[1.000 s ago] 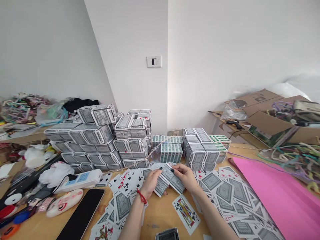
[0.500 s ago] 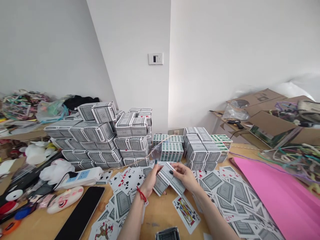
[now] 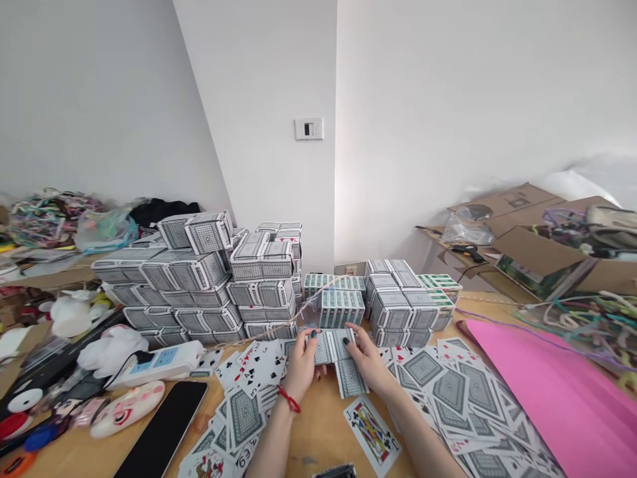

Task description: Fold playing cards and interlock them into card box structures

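Both my hands hold a small folded piece of patterned grey-backed playing cards (image 3: 336,355) above the wooden table (image 3: 318,431). My left hand (image 3: 300,364), with a red string at the wrist, is closed on its left end. My right hand (image 3: 368,362) pinches the right side, where one card hangs down. Loose cards (image 3: 438,385) lie scattered around both hands, some face up. A face-up jack (image 3: 372,435) lies just in front of my right forearm.
Stacked grey card cubes (image 3: 199,279) rise at the back left, with more cubes and green packs (image 3: 403,302) behind my hands. A black phone (image 3: 162,435), a white device (image 3: 159,358) and clutter sit left. Pink paper (image 3: 552,392) and cardboard boxes (image 3: 537,245) are right.
The card piece has been turned from a slanted hold to level, with one card now hanging down. Both hands shifted slightly away from me.
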`<state>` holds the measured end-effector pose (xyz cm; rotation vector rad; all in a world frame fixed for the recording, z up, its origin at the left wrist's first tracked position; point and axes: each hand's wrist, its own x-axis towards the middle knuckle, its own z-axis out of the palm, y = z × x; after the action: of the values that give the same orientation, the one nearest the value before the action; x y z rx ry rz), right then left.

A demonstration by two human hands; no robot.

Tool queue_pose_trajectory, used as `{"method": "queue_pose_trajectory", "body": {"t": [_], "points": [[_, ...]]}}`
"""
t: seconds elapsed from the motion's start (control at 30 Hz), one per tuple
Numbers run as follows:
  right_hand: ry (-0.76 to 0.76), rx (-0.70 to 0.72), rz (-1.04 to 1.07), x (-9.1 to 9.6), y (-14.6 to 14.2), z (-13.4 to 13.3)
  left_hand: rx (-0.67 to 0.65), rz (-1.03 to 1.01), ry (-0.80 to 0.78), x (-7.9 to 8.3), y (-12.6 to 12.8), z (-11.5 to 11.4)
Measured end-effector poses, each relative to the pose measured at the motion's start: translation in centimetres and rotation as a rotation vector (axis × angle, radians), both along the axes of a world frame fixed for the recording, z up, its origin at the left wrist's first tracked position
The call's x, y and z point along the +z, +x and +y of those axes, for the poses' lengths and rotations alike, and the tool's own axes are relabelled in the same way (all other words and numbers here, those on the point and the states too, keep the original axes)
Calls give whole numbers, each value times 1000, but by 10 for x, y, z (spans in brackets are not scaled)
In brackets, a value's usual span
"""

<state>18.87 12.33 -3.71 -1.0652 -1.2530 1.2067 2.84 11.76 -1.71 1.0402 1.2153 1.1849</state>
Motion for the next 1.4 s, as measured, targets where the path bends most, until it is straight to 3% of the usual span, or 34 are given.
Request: {"method": "queue_pose_trajectory", "body": {"t": [0.13, 0.57, 0.77, 1.07, 1.4], "points": [[33, -23, -100, -1, 0, 1, 62, 109, 75, 0, 7, -3], [6, 63, 22, 7, -5, -4, 74, 183, 160, -7, 4, -2], [15, 130, 0, 2, -3, -2, 95, 207, 194, -9, 5, -3], [97, 105, -148, 7, -1, -6, 66, 192, 195, -1, 4, -4], [116, -15, -92, 5, -8, -8, -5, 225, 227, -5, 3, -2]]}}
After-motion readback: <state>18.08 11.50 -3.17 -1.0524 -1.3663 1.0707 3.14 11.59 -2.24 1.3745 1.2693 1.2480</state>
